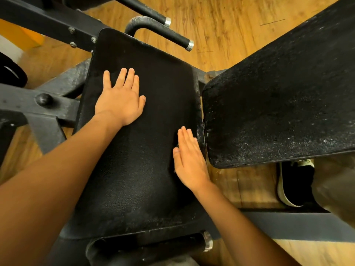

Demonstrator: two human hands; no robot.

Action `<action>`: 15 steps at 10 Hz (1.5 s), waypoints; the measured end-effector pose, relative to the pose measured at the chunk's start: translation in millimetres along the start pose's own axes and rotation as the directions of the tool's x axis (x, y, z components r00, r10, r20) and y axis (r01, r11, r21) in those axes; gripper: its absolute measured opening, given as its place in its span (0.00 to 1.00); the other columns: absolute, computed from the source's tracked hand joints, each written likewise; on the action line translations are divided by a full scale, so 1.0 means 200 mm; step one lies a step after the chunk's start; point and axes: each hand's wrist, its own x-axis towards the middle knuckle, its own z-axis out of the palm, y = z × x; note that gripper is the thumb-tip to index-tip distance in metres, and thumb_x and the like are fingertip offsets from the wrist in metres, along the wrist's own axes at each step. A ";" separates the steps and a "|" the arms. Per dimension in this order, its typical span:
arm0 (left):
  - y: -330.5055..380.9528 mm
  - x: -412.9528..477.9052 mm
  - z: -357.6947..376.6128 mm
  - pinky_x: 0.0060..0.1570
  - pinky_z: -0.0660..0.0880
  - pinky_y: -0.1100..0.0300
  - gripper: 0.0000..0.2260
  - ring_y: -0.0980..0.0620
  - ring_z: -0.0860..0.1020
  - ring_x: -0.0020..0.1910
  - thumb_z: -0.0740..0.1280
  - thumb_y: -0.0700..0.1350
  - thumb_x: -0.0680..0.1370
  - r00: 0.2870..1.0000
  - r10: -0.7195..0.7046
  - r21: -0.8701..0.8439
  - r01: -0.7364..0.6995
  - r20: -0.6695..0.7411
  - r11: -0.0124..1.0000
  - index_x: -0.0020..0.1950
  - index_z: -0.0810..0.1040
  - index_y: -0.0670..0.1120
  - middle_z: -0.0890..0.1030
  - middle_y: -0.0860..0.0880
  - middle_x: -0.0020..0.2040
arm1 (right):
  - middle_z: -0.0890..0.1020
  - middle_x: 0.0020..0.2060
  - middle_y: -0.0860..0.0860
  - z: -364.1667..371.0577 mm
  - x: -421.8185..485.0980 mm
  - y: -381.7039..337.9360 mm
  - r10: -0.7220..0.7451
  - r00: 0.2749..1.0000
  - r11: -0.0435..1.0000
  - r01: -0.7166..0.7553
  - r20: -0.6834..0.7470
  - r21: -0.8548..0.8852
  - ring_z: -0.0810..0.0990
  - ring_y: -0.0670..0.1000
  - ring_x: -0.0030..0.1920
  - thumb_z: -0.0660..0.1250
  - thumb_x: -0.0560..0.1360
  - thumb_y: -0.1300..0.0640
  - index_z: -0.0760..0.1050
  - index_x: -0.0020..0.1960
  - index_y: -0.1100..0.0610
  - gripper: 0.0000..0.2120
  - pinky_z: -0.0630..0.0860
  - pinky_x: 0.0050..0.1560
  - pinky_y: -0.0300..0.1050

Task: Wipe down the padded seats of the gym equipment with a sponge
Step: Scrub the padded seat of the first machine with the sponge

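Note:
A black padded seat (146, 154) of a gym machine fills the middle of the head view. My left hand (120, 98) lies flat on its upper left part with the fingers straight and spread. My right hand (189, 160) rests flat along the seat's right edge, fingers straight and together. Under the right palm a dark shape shows at the thumb; I cannot tell whether it is a sponge. To the right, a second black pad (278, 104), dusty and speckled white, slopes up and away.
Two black handles with metal end caps (189, 45) jut out behind the seat. Black steel frame bars (38, 104) run at the left. A roller (149, 246) sits below the seat's front edge. A shoe (292, 185) stands on the wooden floor (221, 22) at the right.

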 end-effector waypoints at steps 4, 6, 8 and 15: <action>-0.01 0.00 0.00 0.76 0.45 0.34 0.31 0.43 0.47 0.82 0.44 0.58 0.84 1.000 -0.001 -0.007 0.001 -0.009 1.000 0.82 0.52 0.41 0.51 0.42 0.83 | 0.45 0.83 0.50 -0.01 0.06 0.04 0.041 0.999 0.999 -0.041 0.006 0.031 0.36 0.43 0.80 0.49 0.86 0.53 0.43 0.83 0.57 0.28 0.32 0.76 0.37; 0.00 0.00 0.00 0.77 0.45 0.34 0.30 0.43 0.47 0.82 0.44 0.58 0.84 1.000 0.001 -0.018 -0.001 -0.006 1.000 0.82 0.51 0.41 0.51 0.42 0.83 | 0.44 0.82 0.46 0.03 -0.17 0.07 0.034 0.999 0.998 -0.035 0.030 0.058 0.35 0.41 0.80 0.41 0.82 0.44 0.39 0.80 0.51 0.30 0.34 0.79 0.40; 0.00 0.00 0.00 0.77 0.45 0.34 0.31 0.43 0.47 0.82 0.44 0.58 0.84 1.000 -0.004 -0.015 0.004 -0.010 1.000 0.82 0.51 0.41 0.51 0.42 0.83 | 0.43 0.82 0.47 0.04 -0.20 0.08 0.009 0.999 1.000 -0.010 0.039 0.026 0.33 0.41 0.79 0.41 0.83 0.46 0.39 0.80 0.52 0.28 0.33 0.78 0.40; 0.00 0.01 0.02 0.76 0.45 0.32 0.31 0.42 0.49 0.82 0.45 0.57 0.84 1.000 0.004 -0.022 -0.004 -0.025 1.000 0.82 0.54 0.40 0.53 0.41 0.83 | 0.47 0.83 0.49 0.03 -0.17 0.04 0.078 0.997 0.995 -0.079 0.017 0.056 0.38 0.45 0.81 0.45 0.84 0.48 0.45 0.83 0.56 0.30 0.40 0.80 0.42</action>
